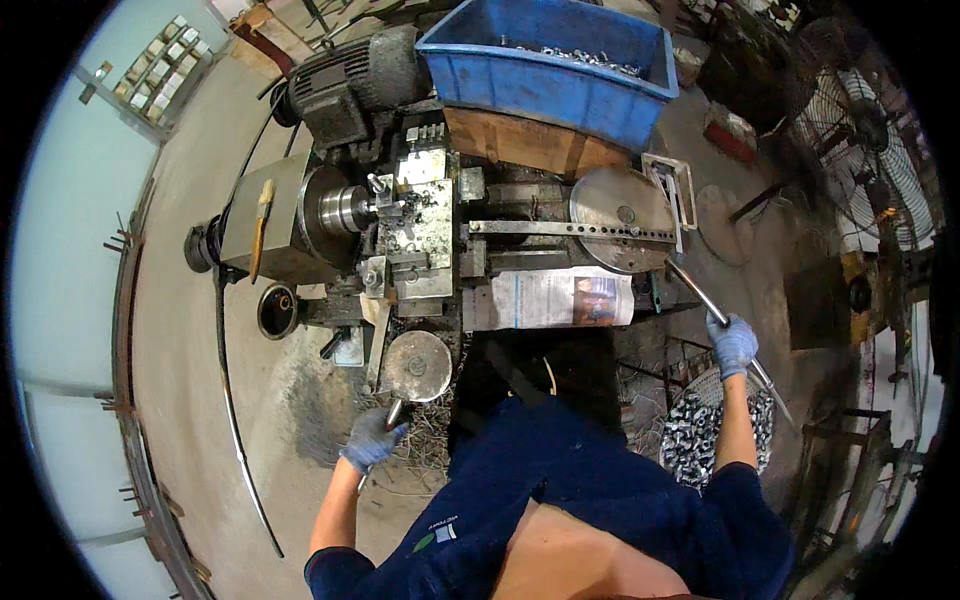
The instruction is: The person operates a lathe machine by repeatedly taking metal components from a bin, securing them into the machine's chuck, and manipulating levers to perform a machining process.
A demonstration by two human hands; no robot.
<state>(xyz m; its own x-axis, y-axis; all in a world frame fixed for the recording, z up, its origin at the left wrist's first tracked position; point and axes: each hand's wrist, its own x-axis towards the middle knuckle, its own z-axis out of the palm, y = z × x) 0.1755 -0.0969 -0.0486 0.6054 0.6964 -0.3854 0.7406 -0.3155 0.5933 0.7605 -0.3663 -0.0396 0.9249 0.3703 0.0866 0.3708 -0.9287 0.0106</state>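
Both of my hands wear blue-grey gloves. My left hand [370,441] is closed round a short metal lever [395,412] that sticks out from a small round metal disc [419,366] at the front of a lathe. My right hand [733,345] grips a long steel lever [700,290] running from a larger round plate [620,200] on the lathe's right side. A flat bar with a row of holes [560,230] links that plate to the slide. Behind, a chuck [343,209] faces the chip-covered tool slide [425,225]; any workpiece in it is too small to make out.
A blue bin [555,95] of small metal parts stands on a wooden box behind the lathe. Beside my right arm sits a basket of shiny metal parts [700,440]. A brush [262,225] lies on the headstock, newspaper [550,300] on the bed. A fan [870,150] stands far right.
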